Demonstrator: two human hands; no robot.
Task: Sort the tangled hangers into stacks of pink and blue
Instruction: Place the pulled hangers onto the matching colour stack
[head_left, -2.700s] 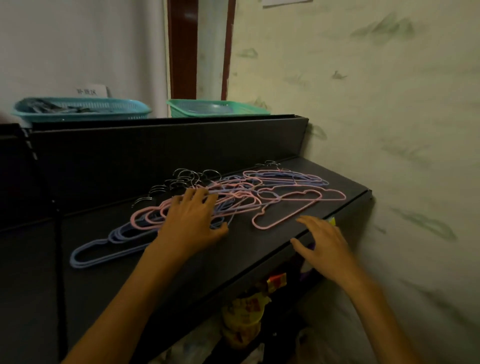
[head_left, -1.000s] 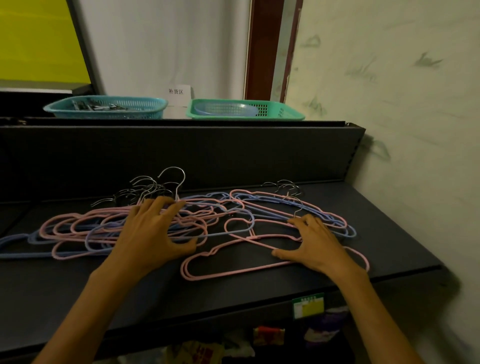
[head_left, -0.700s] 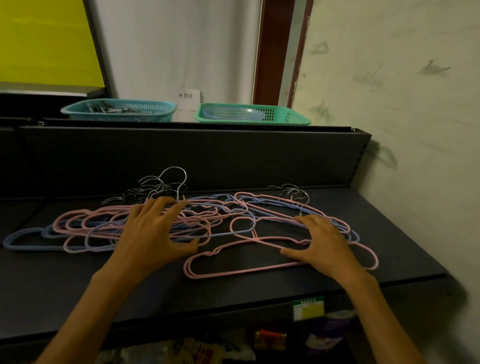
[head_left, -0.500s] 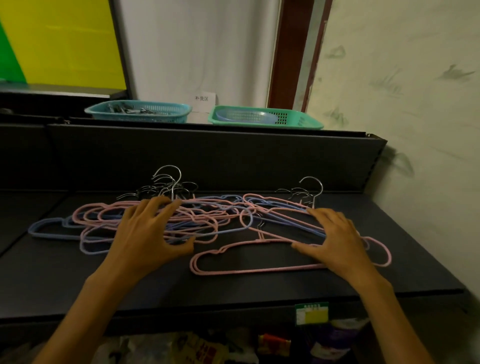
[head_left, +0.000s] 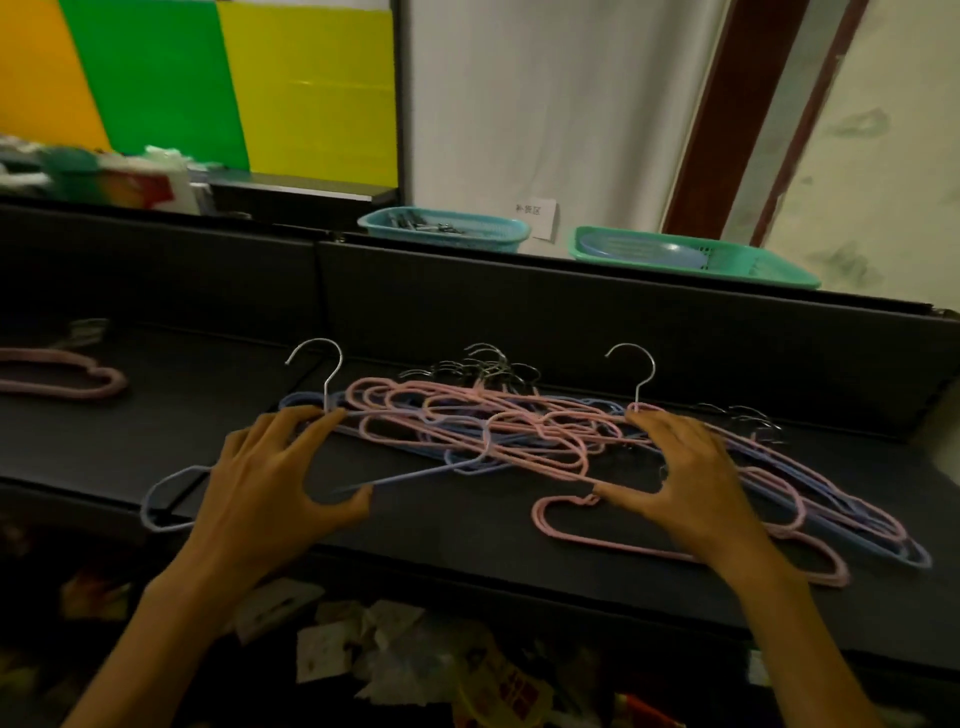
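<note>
Both hands working at the tangled hangers on the dark shelf

The left hand (head_left: 260, 488) is gripping a blue hanger (head_left: 171, 499) at its neck; the right hand (head_left: 691, 483), fingers spread and curled, is pressing on a pink hanger (head_left: 561, 525); the tangled pile (head_left: 483, 426) is lying between them, baskets (head_left: 447, 228) sitting beyond.

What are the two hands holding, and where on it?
The left hand grips a blue hanger at the base of its hook; the right hand grips pink hangers at theirs.
</note>
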